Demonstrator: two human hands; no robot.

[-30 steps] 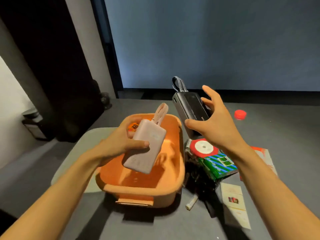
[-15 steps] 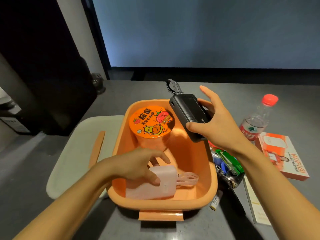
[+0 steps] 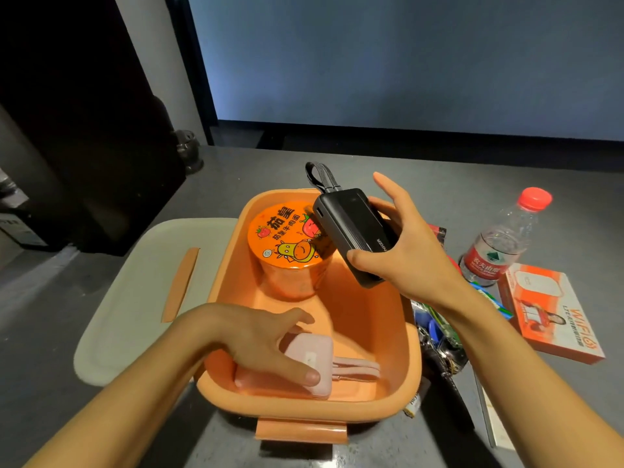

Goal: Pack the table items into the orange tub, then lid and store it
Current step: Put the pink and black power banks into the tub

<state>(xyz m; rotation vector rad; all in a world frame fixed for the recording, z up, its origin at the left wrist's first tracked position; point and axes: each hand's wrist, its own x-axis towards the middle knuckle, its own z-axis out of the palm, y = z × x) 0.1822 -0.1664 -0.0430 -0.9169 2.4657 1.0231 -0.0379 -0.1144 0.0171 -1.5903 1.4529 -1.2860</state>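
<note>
Tub (image 3: 371, 315) is sitting before you, noodle cup (image 3: 287, 238) standing at its far end. Your right hand (image 3: 408, 255) is clamping the black bank (image 3: 347, 228), lettered "NKER", above it. Your left hand (image 3: 260, 339) is gripping the pink bank (image 3: 314, 352) on its floor.

A grey table (image 3: 472, 170) meets a pale blue wall (image 3: 405, 55), dark panel (image 3: 67, 96) at left.

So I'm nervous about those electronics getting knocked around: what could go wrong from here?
1. The right hand holds the black power bank tilted above the noodle cup. If the grip slips, it could drop and dent the cup's top.
2. The left hand holds the pink power bank on the floor of the orange tub. Lowering the black one there might catch fingers or knock the two banks together.
</note>
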